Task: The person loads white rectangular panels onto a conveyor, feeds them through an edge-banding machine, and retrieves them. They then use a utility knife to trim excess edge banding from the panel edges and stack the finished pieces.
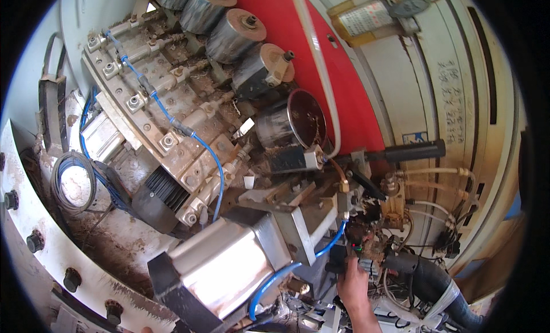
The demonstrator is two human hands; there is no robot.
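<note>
My right hand (353, 280) reaches up from the lower edge into a crowded, dirty part of the machine. Its fingers are bent together at a small dark part beside a black block (338, 257), and a tiny green light shows at the fingertips. What they grip, if anything, is hidden. Just left of this hand, a blue air tube (332, 245) curves from a metal fitting. Of my left hand (146, 330), only a small patch of skin seems to show at the bottom edge, with its fingers out of sight.
A shiny metal cylinder with black ends (220, 270) fills the lower middle. Several dusty rollers (236, 36) stand before a red panel (349, 98). A black handle (415, 151) juts right. Coiled cables (73, 181) lie left; a thick black hose (438, 284) runs lower right.
</note>
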